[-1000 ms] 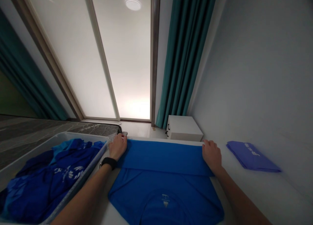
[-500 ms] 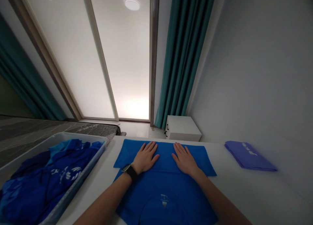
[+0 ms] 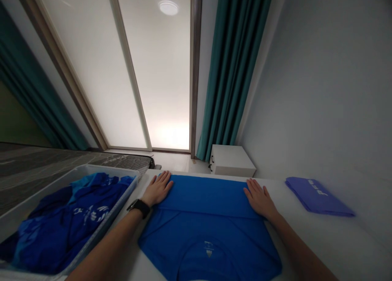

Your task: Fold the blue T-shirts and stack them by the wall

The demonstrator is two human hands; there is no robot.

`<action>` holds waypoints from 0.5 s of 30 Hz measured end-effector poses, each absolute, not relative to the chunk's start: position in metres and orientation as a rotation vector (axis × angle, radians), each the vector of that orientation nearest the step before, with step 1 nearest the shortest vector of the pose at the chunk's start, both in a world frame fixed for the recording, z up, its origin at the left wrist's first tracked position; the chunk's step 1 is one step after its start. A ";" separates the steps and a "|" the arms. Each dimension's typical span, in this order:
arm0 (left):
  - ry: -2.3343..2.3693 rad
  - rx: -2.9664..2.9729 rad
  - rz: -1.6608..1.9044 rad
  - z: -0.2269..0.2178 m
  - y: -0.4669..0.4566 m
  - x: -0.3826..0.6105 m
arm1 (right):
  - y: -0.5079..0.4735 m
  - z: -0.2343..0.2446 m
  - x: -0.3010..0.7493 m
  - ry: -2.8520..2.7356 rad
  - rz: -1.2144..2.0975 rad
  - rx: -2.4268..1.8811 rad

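A blue T-shirt (image 3: 208, 222) lies spread on the white table, its far part folded over toward me in a wide band. The neckline with a small pale print is at the near side. My left hand (image 3: 158, 189), a black watch on its wrist, rests flat on the band's far left corner with the fingers out. On the opposite corner my right hand (image 3: 259, 197) lies flat, fingers stretched and slightly apart. Neither hand grips the cloth.
To the left stands a pale plastic bin (image 3: 134, 177) heaped with blue garments (image 3: 85, 215). A folded purple garment (image 3: 318, 196) lies on the white table (image 3: 309, 236) at right. Beyond the table are a small white cabinet (image 3: 232, 160), a green curtain (image 3: 235, 77) and frosted sliding doors (image 3: 165, 81).
Both hands have slid outward over the folded band, from near its middle to its left and right ends. The shirt stays in place, and the view has shifted slightly.
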State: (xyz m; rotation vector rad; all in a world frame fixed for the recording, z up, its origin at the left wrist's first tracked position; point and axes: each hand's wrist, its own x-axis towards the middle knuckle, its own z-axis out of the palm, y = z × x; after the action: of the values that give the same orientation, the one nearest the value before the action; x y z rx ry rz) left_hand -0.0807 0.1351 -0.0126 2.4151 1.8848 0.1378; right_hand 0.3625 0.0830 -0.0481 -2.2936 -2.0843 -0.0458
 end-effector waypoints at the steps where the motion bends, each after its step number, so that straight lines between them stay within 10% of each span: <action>1: 1.906 2.400 0.119 -0.011 0.135 -0.082 | 0.083 -0.049 0.364 -2.057 -0.041 -2.318; 15: 1.464 2.459 -0.012 0.044 0.183 -0.088 | 0.117 -0.009 0.383 -2.381 0.122 -1.962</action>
State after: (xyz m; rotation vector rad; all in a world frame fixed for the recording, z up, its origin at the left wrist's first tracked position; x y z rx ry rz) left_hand -0.0879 0.1834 0.0439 2.4594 1.4641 -0.0120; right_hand 0.3833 0.1174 -0.0093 -1.9619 -2.3806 0.1220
